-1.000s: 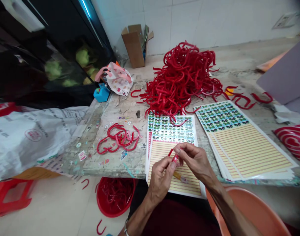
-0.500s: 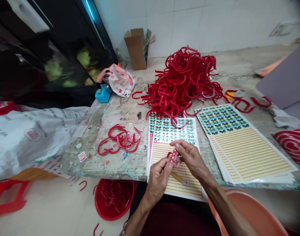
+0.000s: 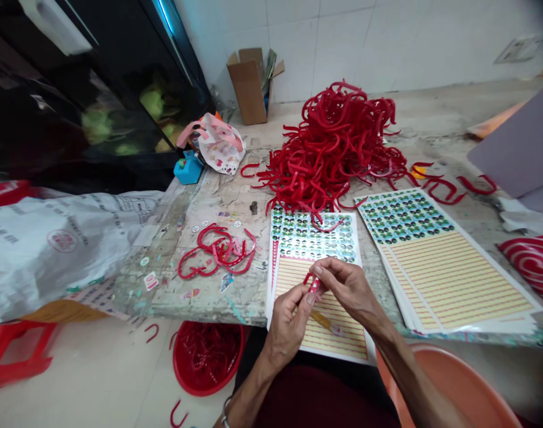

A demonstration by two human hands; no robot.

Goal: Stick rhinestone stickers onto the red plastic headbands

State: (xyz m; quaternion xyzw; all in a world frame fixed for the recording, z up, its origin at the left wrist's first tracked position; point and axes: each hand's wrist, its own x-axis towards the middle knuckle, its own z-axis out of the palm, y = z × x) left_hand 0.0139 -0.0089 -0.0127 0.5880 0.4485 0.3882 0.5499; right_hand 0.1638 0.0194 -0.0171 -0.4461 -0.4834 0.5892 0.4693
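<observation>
Both hands pinch one red strip with white marks between thumbs and fingertips.
The strip [image 3: 314, 286] spans the left hand [image 3: 286, 324] and right hand [image 3: 348, 286], above a printed sheet [image 3: 293, 270]; a yellow-handled tool [image 3: 321, 320] lies just below the grip. With both hands on it, this piece seems unfinished. Left of the grip lies a loose cluster [image 3: 230, 252]; below that, a red bucket [image 3: 200, 390] holds white-marked pieces, probably done. Beyond the grip, the large heap [image 3: 338, 142] suggests much is left.
</observation>
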